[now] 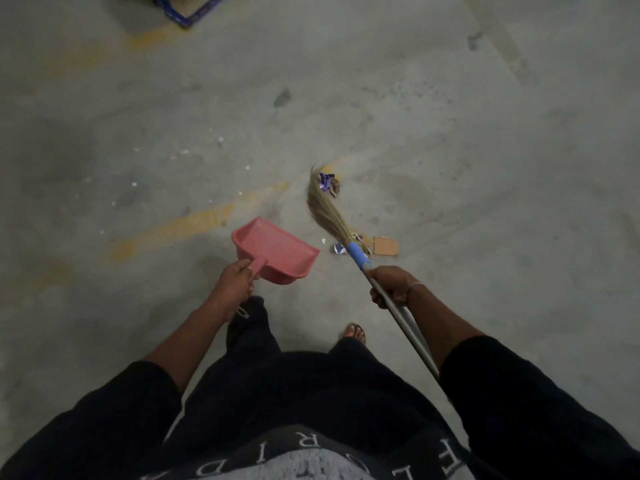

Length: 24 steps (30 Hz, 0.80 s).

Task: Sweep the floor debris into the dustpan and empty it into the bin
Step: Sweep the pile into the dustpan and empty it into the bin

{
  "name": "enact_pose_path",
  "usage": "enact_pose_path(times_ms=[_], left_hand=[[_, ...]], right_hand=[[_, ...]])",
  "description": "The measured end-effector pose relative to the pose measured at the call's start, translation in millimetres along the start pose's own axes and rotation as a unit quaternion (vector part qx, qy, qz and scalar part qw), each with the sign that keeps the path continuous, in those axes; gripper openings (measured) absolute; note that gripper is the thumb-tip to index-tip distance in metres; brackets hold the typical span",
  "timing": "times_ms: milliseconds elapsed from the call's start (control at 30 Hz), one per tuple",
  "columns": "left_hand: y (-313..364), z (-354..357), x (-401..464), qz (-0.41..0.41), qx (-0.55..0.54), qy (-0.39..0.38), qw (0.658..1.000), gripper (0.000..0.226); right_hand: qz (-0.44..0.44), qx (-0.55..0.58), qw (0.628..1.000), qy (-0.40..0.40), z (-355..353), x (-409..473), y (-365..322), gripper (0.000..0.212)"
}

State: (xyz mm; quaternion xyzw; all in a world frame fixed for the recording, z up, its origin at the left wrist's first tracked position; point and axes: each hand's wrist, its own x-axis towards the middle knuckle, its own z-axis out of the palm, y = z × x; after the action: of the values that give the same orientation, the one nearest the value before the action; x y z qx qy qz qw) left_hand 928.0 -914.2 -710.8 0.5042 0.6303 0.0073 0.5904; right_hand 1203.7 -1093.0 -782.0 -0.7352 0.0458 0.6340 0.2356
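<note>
My dark trousers and one sandalled foot (354, 332) stand on a bare grey concrete floor (485, 168), scuffed and stained. My left hand (234, 279) is curled round the handle of the pink dustpan (273, 250), held with its mouth toward the sweepings on its right. My right hand (391, 285) grips the grey shaft of the broom (325, 209) just below its blue collar; the straw head curves away from me. Just beside the collar lie a cardboard scrap (385, 245) and a small purple-and-white scrap (338, 249). At the bristle tips sits a crumpled purple wrapper (327, 181) with brown bits against it. Left of the pan, worn yellow paint lines (194, 220) cross the concrete, with white flecks scattered beyond. Far off at the top edge is the blue corner of a box (187, 12). I cannot see the bin.
</note>
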Motion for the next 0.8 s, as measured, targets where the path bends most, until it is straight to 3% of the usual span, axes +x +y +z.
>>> enact_pose_path(times_ms=[133,267,367,467,800], left_hand=[[29.0,-34.1,79.1,0.006,0.039,-0.019,0.999,0.032],[46.0,-71.3,171.2,0.031,0.122,-0.060,0.990,0.016],[47.1,-93.5,247.8,0.044,0.191,-0.091,0.976,0.035],[49.4,-105.4,303.5,0.064,0.242,-0.115,0.961,0.039],[41.2,-124.2,383.8,0.059,0.265,-0.121,0.955,0.040]], right_hand=[[0.001,0.028,1.000,0.008,62.3,58.8,-71.7,0.023],[0.016,0.072,0.997,0.024,125.6,119.5,-136.4,0.020],[0.022,0.125,0.991,0.034,168.1,169.2,-178.6,0.024],[0.028,0.180,0.983,0.037,201.1,214.3,-211.6,0.024],[0.116,0.357,0.927,0.030,248.4,281.1,-217.6,0.017]])
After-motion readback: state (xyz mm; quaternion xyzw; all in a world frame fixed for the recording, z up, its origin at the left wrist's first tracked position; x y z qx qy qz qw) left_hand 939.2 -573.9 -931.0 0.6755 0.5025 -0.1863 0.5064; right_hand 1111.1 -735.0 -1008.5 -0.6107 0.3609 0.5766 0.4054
